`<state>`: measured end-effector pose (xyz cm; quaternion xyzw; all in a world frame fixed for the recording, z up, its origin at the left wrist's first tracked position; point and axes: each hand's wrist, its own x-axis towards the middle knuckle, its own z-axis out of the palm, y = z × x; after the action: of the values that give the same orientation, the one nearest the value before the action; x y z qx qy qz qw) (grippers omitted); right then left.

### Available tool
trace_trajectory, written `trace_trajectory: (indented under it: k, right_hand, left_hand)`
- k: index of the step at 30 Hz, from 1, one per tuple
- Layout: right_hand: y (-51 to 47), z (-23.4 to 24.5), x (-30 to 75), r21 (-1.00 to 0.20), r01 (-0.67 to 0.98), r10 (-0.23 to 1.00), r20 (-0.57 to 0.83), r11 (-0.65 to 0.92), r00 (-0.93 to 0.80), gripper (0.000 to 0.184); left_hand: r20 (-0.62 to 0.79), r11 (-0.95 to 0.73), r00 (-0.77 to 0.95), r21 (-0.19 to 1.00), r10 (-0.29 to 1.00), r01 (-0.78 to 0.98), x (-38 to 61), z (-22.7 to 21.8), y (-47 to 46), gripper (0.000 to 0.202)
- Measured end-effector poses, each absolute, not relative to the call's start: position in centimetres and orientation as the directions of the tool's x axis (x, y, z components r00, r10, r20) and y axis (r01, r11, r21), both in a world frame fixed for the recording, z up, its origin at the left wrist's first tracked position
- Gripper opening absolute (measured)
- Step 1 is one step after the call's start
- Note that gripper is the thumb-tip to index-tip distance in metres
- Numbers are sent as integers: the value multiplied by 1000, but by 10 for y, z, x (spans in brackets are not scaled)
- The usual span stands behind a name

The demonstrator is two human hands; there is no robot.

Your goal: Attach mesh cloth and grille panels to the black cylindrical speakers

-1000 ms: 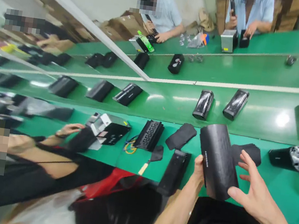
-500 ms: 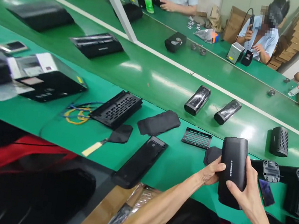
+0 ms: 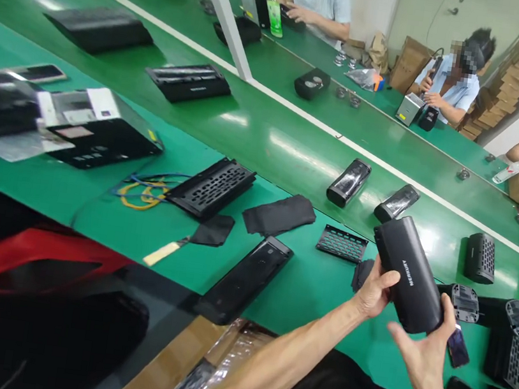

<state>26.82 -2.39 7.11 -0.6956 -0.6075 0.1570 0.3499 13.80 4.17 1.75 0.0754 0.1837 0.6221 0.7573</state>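
Note:
A black speaker casing [image 3: 406, 276] with white MERKURY lettering is held tilted over the near bench. My left hand [image 3: 377, 290] is closed around its left side, thumb on the front. At its lower right end, my right hand [image 3: 427, 356] has its fingers against the edge and its thumb spread away from the front. The fingers behind the casing are hidden. Just left of my hands lie a black perforated grille [image 3: 342, 243] and a piece of dark cloth [image 3: 362, 276], partly covered by my left hand.
Black casings [image 3: 514, 359] are grouped at the right beside a phone [image 3: 459, 346]. A long black panel [image 3: 247, 280], dark cloth sheets [image 3: 280, 215] and a larger grille [image 3: 212, 188] lie leftward. Beyond runs a green belt [image 3: 280, 117] carrying casings; a co-worker [image 3: 448, 86] sits across it.
The casing has tipped from nearly upright, its top leaning left. My right thumb has come off its front, and my right hand has shifted toward its lower end. The view has shifted slightly.

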Motion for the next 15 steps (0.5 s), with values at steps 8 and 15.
trace_trajectory:
  k: [8,15]
  right_hand:
    - [-19,89,300,-768,638,968,201,58,153,89]
    - [-27,79,312,-892,451,997,62,38,38,95]
  left_hand:
    - [-30,100,148,867,988,-489,30,38,78,108]
    - [100,-51,528,993,843,-108,-15,80,79,100]
